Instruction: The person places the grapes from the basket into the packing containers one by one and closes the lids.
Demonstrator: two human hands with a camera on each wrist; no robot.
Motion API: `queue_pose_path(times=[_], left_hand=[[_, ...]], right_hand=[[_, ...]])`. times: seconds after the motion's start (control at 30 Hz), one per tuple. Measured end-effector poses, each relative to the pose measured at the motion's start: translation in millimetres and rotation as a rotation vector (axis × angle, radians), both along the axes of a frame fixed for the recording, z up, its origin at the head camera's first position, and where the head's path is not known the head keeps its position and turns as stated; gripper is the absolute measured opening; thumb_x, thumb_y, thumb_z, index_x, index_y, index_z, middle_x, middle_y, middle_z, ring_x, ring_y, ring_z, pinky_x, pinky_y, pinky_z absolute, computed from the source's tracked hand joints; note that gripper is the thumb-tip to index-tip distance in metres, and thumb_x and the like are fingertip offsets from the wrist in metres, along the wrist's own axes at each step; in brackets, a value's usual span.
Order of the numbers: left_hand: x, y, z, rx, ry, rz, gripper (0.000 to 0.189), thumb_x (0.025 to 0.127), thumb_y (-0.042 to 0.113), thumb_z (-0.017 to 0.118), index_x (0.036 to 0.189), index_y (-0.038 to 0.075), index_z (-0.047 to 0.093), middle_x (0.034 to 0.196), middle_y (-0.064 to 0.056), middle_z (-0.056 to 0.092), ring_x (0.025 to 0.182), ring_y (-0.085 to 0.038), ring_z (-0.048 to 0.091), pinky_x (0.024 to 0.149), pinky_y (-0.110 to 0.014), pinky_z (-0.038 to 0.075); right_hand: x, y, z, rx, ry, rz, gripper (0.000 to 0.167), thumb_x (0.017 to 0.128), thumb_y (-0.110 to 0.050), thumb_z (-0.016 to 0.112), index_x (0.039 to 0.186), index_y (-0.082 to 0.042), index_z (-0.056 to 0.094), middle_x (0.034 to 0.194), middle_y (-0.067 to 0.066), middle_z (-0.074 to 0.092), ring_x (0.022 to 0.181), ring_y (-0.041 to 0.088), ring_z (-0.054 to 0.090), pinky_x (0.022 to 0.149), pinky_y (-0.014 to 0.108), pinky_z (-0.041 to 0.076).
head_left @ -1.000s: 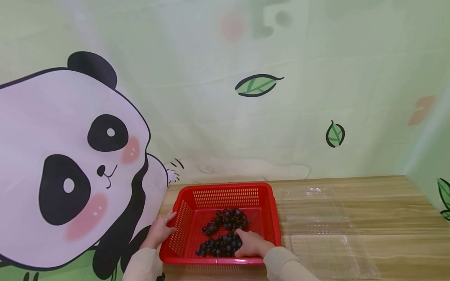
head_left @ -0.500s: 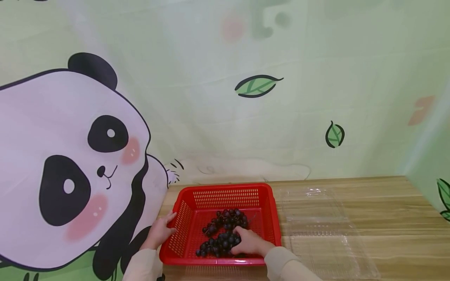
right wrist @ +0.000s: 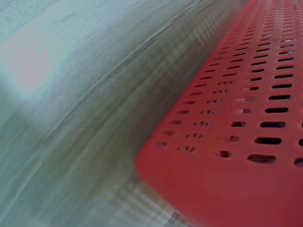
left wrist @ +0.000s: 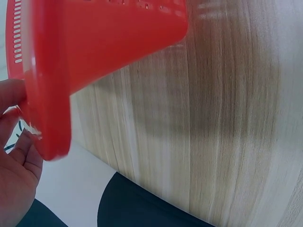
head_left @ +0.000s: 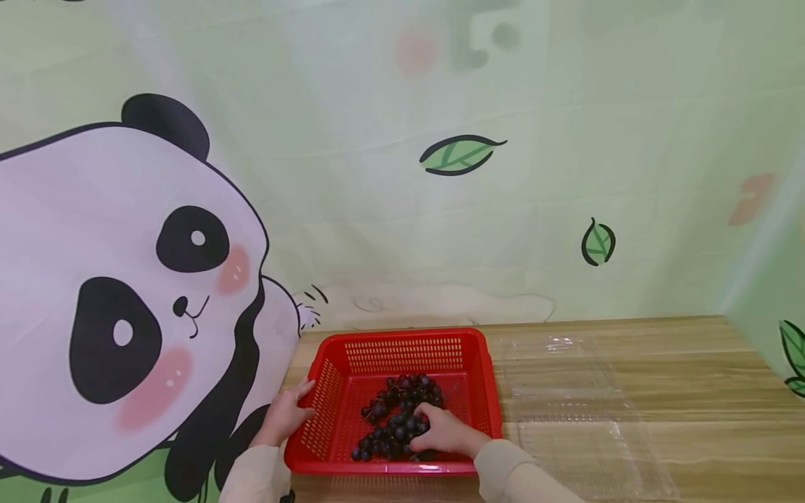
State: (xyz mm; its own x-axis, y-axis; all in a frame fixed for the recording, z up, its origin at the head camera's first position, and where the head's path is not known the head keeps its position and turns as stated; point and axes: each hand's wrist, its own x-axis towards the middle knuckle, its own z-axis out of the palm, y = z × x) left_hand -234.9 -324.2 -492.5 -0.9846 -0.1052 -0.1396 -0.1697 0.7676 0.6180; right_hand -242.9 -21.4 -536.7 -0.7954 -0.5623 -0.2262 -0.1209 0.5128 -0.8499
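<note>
A red plastic basket (head_left: 386, 467) with slotted walls stands on the wooden table. My left hand (head_left: 284, 419) grips its left rim; the left wrist view shows the fingers (left wrist: 8, 94) bent around that edge. Inside lie two bunches of dark grapes. The rear grape bunch (head_left: 407, 390) sits near the middle of the basket floor. Over the right end of the front grape bunch (head_left: 385, 440), my right hand (head_left: 448, 434) has its thumb and fingers curled and holds it, covering part of the fruit. The right wrist view shows only the basket's outer wall (right wrist: 227, 184), with the hand out of sight.
To the right of the basket a clear plastic clamshell box (head_left: 575, 447) lies opened out on the table (head_left: 711, 398). Behind is a pale green wall cloth (head_left: 377, 209) with a printed panda and leaves, close to the basket's back and left.
My right hand has shifted slightly to the left over the front grape bunch, and that bunch has moved a little. My left hand and the basket have stayed in place.
</note>
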Motion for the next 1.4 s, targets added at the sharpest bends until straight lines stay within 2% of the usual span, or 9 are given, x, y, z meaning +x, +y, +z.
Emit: queue_pose_path(times=[0.27,0.57,0.87,1.03,1.2,1.4], left_hand=[[0.9,1.6,2.1,0.011,-0.008,0.001,0.059,0.078,-0.005,0.057,0.133,0.005,0.038,0.142,-0.015,0.028,0.124,-0.041,0.033,0.088,-0.045,0.045],[1.1,0.0,2.4,-0.018,0.016,-0.025,0.058,0.077,-0.006,0.057,0.131,0.003,0.039,0.14,-0.017,0.029,0.125,-0.042,0.03,0.096,-0.052,0.035],[1.7,1.0,3.0,-0.006,0.012,-0.014,0.058,0.077,-0.006,0.057,0.132,0.004,0.039,0.141,-0.017,0.029,0.124,-0.043,0.032,0.093,-0.05,0.039],[1.6,1.3,3.1,-0.005,0.008,-0.011,0.058,0.077,-0.006,0.057,0.132,0.004,0.039,0.141,-0.017,0.029,0.124,-0.043,0.031,0.094,-0.051,0.037],[1.2,1.2,3.0,-0.011,0.013,-0.012,0.058,0.077,-0.006,0.056,0.132,0.004,0.039,0.141,-0.017,0.029,0.124,-0.042,0.031,0.095,-0.052,0.036],[1.0,1.5,2.0,-0.006,0.008,-0.002,0.058,0.078,-0.005,0.057,0.132,0.005,0.039,0.141,-0.016,0.029,0.123,-0.042,0.033,0.091,-0.049,0.041]], right_hand=[[0.2,5,10.7,-0.025,0.03,-0.016,0.044,0.069,-0.027,0.068,0.107,-0.012,0.05,0.099,0.008,0.059,0.088,0.02,0.053,0.083,0.046,0.045],[-4.3,12,22.9,-0.056,0.032,-0.016,0.046,0.071,-0.028,0.068,0.11,-0.013,0.049,0.102,0.007,0.057,0.09,0.02,0.05,0.084,0.044,0.045],[-7.7,19,40.7,-0.065,0.047,-0.009,0.046,0.072,-0.026,0.068,0.112,-0.013,0.048,0.105,0.007,0.055,0.092,0.02,0.049,0.082,0.042,0.047],[-9.2,24,48.7,-0.053,0.087,-0.009,0.047,0.072,-0.026,0.068,0.113,-0.012,0.048,0.108,0.007,0.054,0.093,0.02,0.05,0.082,0.041,0.047],[-13.7,29,52.6,-0.065,0.114,-0.019,0.045,0.072,-0.026,0.067,0.111,-0.013,0.048,0.106,0.007,0.055,0.092,0.02,0.051,0.08,0.039,0.048],[-17.7,36,57.1,-0.058,0.13,-0.01,0.043,0.073,-0.026,0.066,0.11,-0.015,0.048,0.102,0.005,0.057,0.089,0.018,0.052,0.077,0.035,0.049]])
